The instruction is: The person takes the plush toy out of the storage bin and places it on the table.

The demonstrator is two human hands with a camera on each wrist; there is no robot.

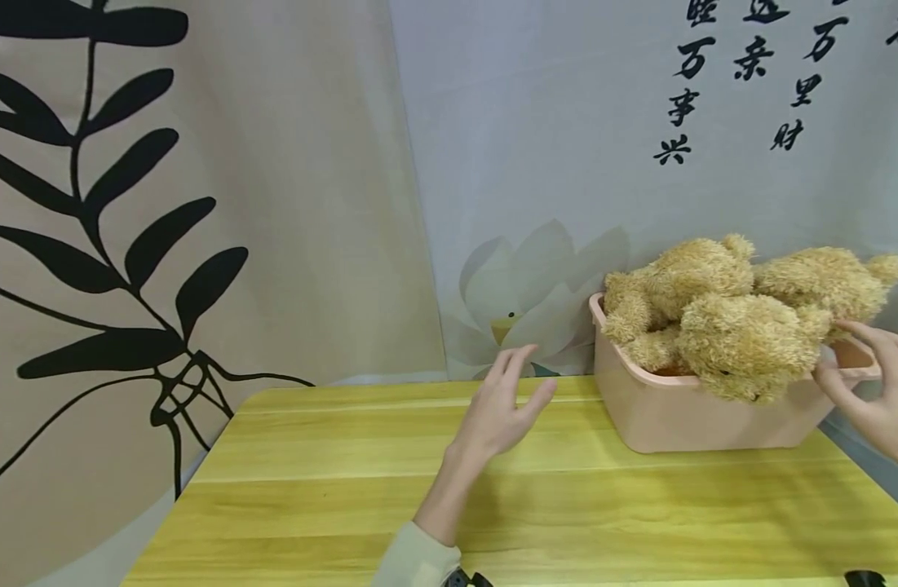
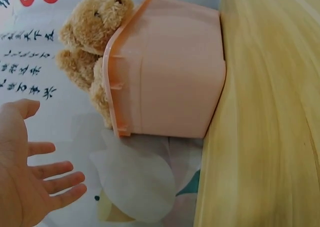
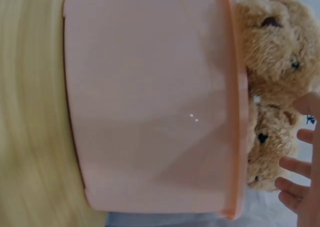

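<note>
Several curly golden-brown teddy bears (image 1: 757, 342) are piled in a pale pink plastic bin (image 1: 698, 420), rising above its rim. My right hand (image 1: 885, 387) is at the bin's right end, its fingers spread beside the front bear's head; whether they touch the fur I cannot tell. In the right wrist view, two bear faces (image 3: 280, 42) stick out over the rim near this hand (image 3: 311, 179). My left hand (image 1: 496, 408) hovers left of the bin with fingers spread and holds nothing. In the left wrist view, that hand (image 2: 25, 172) is apart from the bin (image 2: 175, 72).
The bin stands at the back right of a yellow wood-grain table (image 1: 331, 473). Behind it hangs a pale cloth (image 1: 522, 147) with black characters and a flower print. A beige cloth with a black leaf pattern (image 1: 155, 253) hangs at left. A small black object (image 1: 864, 578) is at the bottom right.
</note>
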